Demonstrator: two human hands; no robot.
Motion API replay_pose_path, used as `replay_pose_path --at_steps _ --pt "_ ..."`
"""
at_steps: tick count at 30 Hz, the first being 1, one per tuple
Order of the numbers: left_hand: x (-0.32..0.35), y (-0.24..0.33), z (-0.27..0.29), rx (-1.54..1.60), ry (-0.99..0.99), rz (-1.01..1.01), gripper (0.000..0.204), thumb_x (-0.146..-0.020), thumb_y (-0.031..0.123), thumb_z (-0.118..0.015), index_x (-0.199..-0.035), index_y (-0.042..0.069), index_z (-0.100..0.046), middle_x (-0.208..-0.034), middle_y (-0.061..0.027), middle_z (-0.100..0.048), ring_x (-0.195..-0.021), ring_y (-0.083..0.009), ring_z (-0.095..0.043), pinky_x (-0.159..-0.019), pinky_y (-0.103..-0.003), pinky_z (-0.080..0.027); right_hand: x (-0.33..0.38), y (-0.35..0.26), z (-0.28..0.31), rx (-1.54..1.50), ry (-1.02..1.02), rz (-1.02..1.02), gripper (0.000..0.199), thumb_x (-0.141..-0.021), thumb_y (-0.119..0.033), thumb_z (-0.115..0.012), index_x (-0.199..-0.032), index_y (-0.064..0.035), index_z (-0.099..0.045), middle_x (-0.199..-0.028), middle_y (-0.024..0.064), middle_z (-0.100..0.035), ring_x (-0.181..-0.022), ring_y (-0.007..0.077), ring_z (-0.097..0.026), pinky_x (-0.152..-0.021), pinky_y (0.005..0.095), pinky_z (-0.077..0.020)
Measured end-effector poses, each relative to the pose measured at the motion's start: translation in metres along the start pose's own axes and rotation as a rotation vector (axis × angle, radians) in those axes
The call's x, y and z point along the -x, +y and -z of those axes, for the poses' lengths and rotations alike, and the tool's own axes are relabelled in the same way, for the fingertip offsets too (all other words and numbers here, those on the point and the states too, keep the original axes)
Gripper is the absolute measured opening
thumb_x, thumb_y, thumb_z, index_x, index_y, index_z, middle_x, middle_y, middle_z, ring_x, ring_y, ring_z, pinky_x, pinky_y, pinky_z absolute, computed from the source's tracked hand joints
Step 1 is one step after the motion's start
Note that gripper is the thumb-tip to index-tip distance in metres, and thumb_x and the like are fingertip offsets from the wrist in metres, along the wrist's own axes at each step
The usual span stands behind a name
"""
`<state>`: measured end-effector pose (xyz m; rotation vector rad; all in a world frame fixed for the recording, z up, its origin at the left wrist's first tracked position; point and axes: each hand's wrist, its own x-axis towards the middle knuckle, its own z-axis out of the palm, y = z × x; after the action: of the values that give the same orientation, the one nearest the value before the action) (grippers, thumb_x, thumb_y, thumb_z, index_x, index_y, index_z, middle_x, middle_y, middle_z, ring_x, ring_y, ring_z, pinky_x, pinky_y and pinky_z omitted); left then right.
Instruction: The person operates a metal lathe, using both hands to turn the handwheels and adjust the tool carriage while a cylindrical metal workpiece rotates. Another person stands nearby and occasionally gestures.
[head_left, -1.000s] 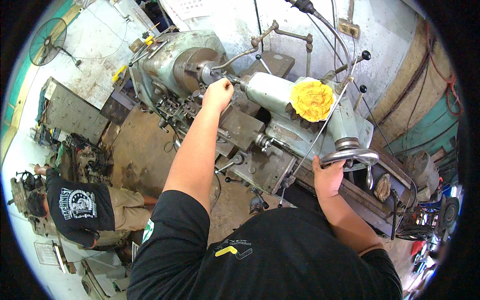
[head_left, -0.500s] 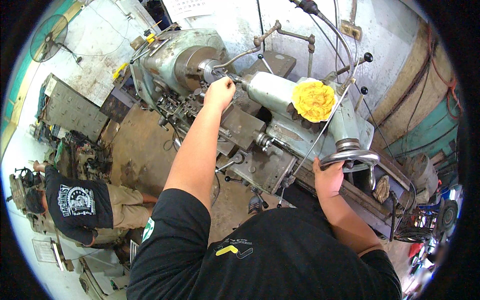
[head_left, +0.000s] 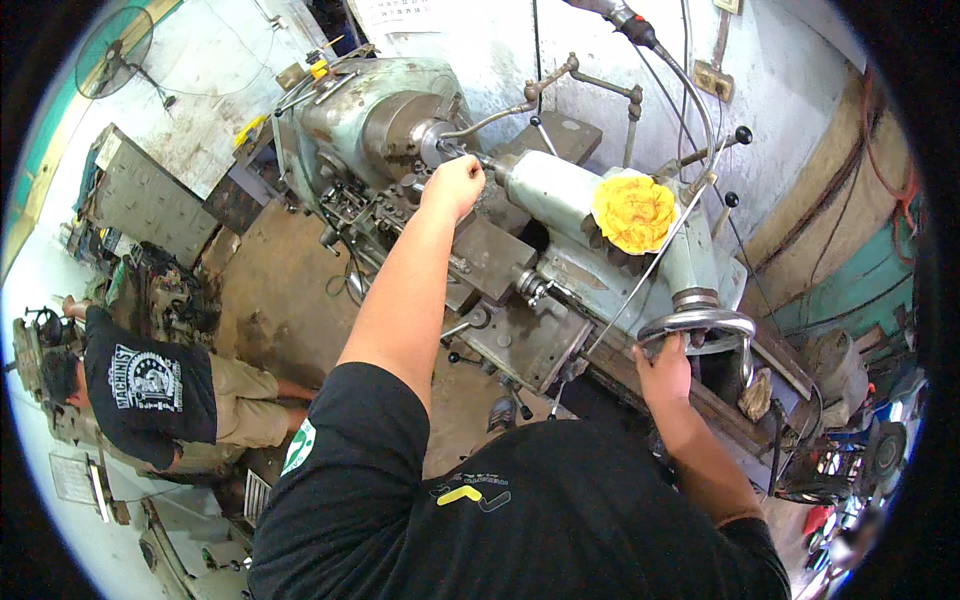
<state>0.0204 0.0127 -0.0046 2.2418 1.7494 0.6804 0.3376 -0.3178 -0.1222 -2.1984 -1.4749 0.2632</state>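
Observation:
A grey-green metal lathe [head_left: 540, 270] stands in front of me. My left hand [head_left: 455, 185] reaches out over it and is closed around a small part at the chuck [head_left: 405, 125]; what it grips is hidden under the fingers. My right hand [head_left: 665, 370] grips the shiny tailstock handwheel [head_left: 700, 322] at the right end. A crumpled yellow rag [head_left: 633, 212] lies on top of the tailstock [head_left: 560, 190].
Another person in a black shirt [head_left: 150, 385] crouches on the floor at the left among machine parts. A fan [head_left: 113, 50] hangs on the wall at upper left. Levers with black knobs [head_left: 742, 134] and cables run along the wall behind the lathe.
Both hands stay where they were, the left at the chuck and the right on the handwheel. The view has shifted slightly.

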Motion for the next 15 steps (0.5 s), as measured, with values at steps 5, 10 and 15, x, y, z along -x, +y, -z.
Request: replay_pose_path --at_steps 5,10,15 --pt "0.0 0.0 0.0 0.007 0.011 0.014 0.026 -0.092 0.03 -0.06 -0.107 0.012 -0.071 -0.106 -0.0177 -0.073 -0.102 -0.0395 -0.068 -0.087 -0.049 -0.053 0.017 -0.01 0.046 -1.011 0.193 -0.189 0.045 -0.1 -0.032 -0.067 -0.13 0.0001 -0.056 -0.111 0.0127 -0.07 -0.091 0.0229 -0.069 -0.076 0.036 -0.0551" --pt "0.001 0.0 0.0 0.02 0.024 0.007 0.027 -0.092 0.031 -0.062 -0.107 0.011 -0.071 -0.105 -0.0176 -0.073 -0.101 -0.0392 -0.068 -0.086 -0.047 -0.054 -0.007 -0.023 0.109 -1.409 0.248 -0.618 0.05 -0.099 -0.053 -0.061 -0.12 -0.008 -0.057 -0.108 0.0065 -0.069 -0.086 0.018 -0.063 -0.067 0.0327 -0.0508" --pt "0.004 0.002 0.003 0.052 -0.005 0.034 0.027 -0.092 0.032 -0.06 -0.109 0.014 -0.072 -0.11 -0.0165 -0.073 -0.106 -0.0378 -0.068 -0.09 -0.048 -0.054 -0.033 -0.03 0.123 -1.707 0.076 -0.67 0.039 -0.101 -0.043 -0.063 -0.122 -0.0109 -0.054 -0.107 0.0053 -0.068 -0.068 0.0126 -0.052 -0.058 0.0281 -0.0455"
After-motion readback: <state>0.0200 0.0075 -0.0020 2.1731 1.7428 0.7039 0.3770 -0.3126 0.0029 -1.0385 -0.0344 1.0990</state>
